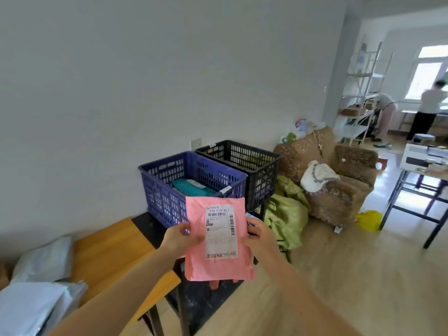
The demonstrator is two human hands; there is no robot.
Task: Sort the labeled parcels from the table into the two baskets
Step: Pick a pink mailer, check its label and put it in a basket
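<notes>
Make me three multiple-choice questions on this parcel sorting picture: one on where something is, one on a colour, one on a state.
1. Where does the blue basket stand?
A on the floor
B beside the black basket, to its left
C inside the black basket

2. What colour is the held parcel?
A pink
B teal
C grey

3. How is it held?
A lying in a basket
B by one hand only
C by the left hand and the right hand, one at each side

Answers: B, the two baskets sit side by side; A, its wrapper is pink; C, each hand grips one edge.
</notes>
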